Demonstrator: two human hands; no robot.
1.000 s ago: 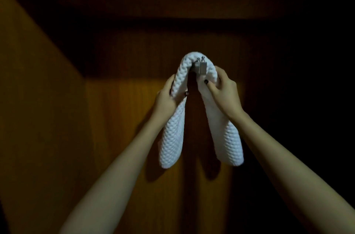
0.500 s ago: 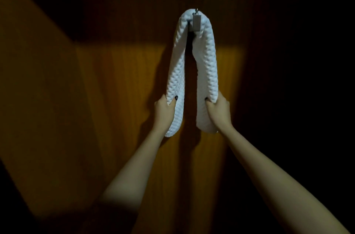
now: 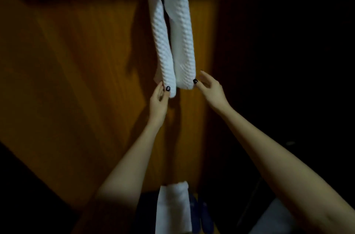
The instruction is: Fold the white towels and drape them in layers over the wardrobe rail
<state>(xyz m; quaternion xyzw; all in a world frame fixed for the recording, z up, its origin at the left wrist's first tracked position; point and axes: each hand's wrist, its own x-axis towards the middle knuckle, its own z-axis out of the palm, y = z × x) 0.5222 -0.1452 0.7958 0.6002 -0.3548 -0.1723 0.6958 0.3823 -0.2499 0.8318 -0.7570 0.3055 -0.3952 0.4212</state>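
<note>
Beneath the hanging towel (image 3: 182, 41), a folded towel (image 3: 172, 208) lies beside blue slippers (image 3: 201, 214).

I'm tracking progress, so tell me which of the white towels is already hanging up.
The waffle-textured towel at the top, its two ends dangling; the folded towel lies at the bottom, untouched.

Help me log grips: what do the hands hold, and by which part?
The left hand pinches the hanging towel at its left half's bottom end; the right hand only touches the right half's bottom edge.
</note>
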